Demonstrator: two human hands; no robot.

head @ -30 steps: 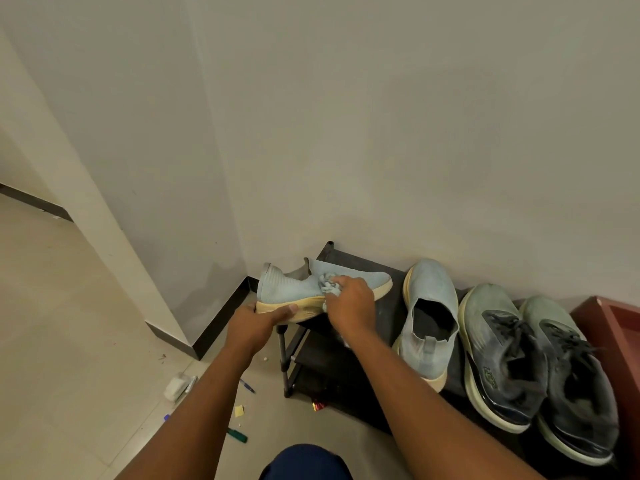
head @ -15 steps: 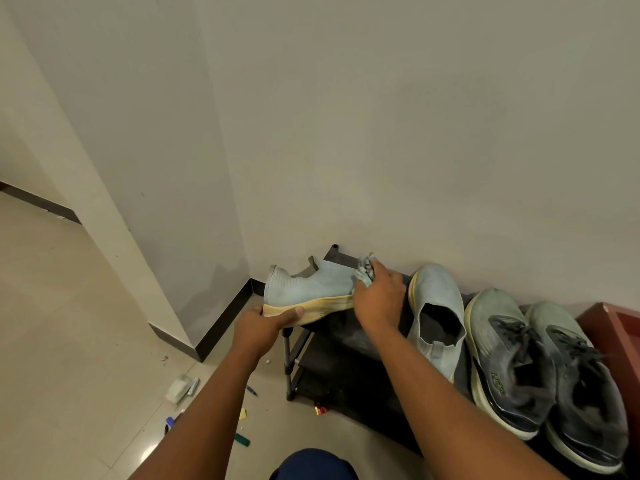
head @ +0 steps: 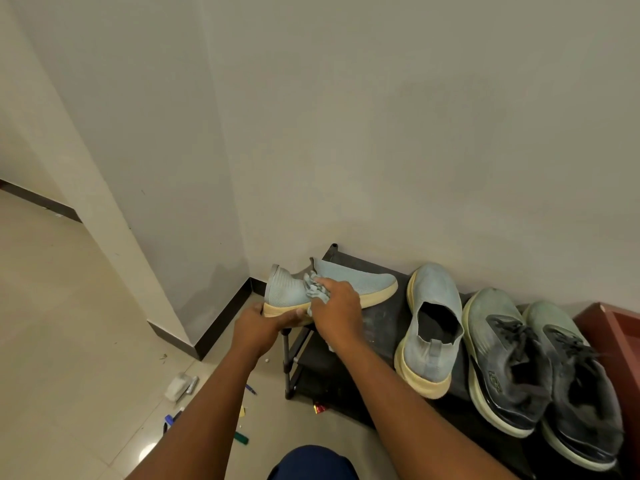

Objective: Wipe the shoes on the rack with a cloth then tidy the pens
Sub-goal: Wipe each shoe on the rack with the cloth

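A light blue slip-on shoe (head: pixel 360 284) with a cream sole lies sideways above the left end of the black shoe rack (head: pixel 384 317). My left hand (head: pixel 258 327) grips its heel end from below. My right hand (head: pixel 337 311) holds a bunched light blue cloth (head: pixel 313 289) against the shoe's side near the ankle opening. Its matching shoe (head: pixel 431 323) and a pair of dark grey sneakers (head: pixel 502 362) (head: pixel 575 379) stand on the rack's top shelf. Several pens (head: pixel 173 419) lie scattered on the floor to the left of the rack.
White walls form a corner behind the rack, with a dark skirting board (head: pixel 221 322). A white object (head: pixel 178 386) and small scraps lie on the tiled floor by the pens. A reddish-brown box (head: pixel 613 327) sits at the right edge. My knee (head: pixel 311 462) shows at the bottom.
My right hand has slid the cloth back from the shoe's toe end to the ankle area. The left hand keeps its hold on the heel.
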